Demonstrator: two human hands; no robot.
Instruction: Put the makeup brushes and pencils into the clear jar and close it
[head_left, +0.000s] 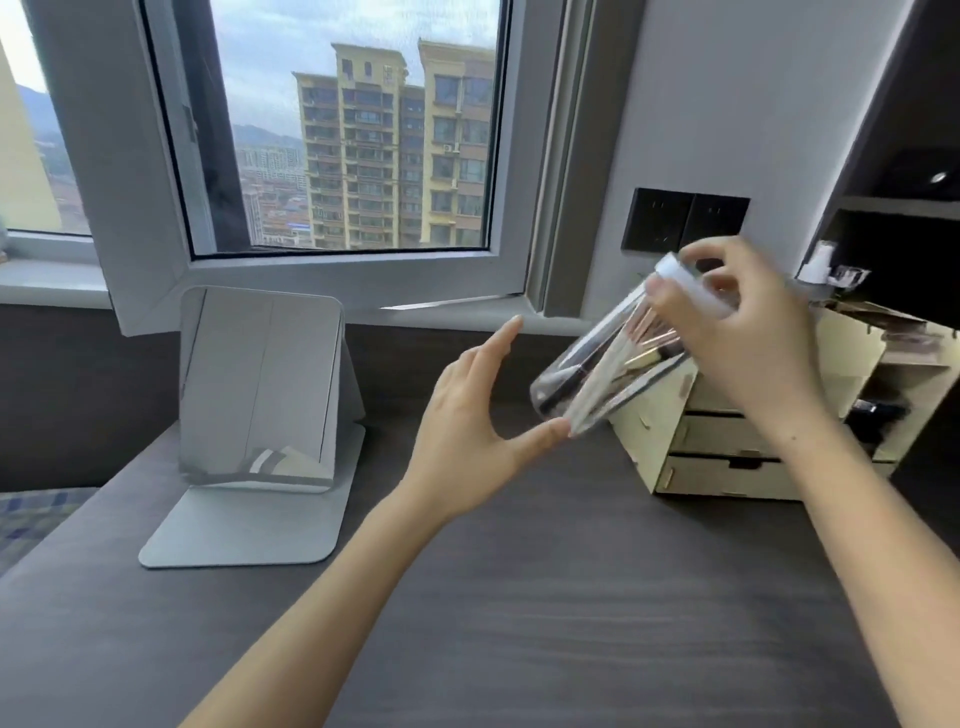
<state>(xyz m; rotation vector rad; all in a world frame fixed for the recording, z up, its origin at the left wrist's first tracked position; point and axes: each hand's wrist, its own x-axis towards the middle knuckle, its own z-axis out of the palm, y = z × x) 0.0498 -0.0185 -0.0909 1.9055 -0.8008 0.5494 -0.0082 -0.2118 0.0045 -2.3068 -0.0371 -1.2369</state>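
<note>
The clear jar (597, 374) hangs tilted in the air above the dark desk, base down-left, top up-right. Makeup brushes and pencils (631, 348) lie inside it. Its white lid (693, 288) sits on the top end. My right hand (748, 332) grips the jar at the lid end, fingers wrapped around the lid. My left hand (478, 415) is open beside the base, fingers spread, with the thumb tip touching the jar's lower edge.
A folding mirror on a grey stand (260, 395) is at the left of the dark desk (519, 597). A pale wooden drawer organiser (727, 447) stands right behind the jar. Window (337, 130) and wall sockets (685, 221) are at the back.
</note>
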